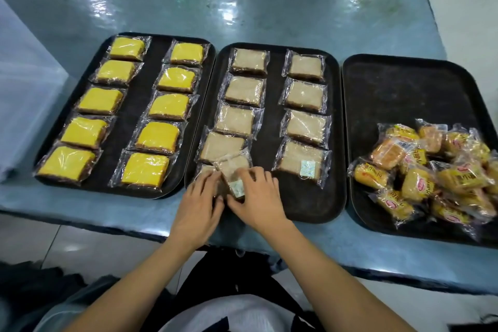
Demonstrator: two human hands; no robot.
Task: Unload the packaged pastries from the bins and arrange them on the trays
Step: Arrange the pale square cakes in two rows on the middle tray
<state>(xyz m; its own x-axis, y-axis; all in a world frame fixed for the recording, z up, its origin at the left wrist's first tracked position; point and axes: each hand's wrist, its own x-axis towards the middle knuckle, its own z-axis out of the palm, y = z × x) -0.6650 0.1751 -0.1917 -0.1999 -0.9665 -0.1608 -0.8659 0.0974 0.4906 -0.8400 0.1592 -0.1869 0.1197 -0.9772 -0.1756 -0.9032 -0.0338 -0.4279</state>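
Note:
Three black trays lie side by side on the table. The left tray [151, 105] carries two columns of yellow wrapped cakes [164, 105]. On the middle tray [272, 127] are two columns of beige wrapped cakes [304, 94]. At its near left corner, my left hand [199, 197] and my right hand [258, 194] together grip a beige wrapped cake [233, 170], tilted over another packet beneath it. The right tray [398, 89] bears a loose heap of orange wrapped pastries [431, 170].
The table [242, 8] has a shiny blue-grey plastic-covered top that stretches far behind the trays. A pale translucent bin [24, 94] stands at the left edge. The far half of the right tray is bare. Dark clothing shows below the table's near edge.

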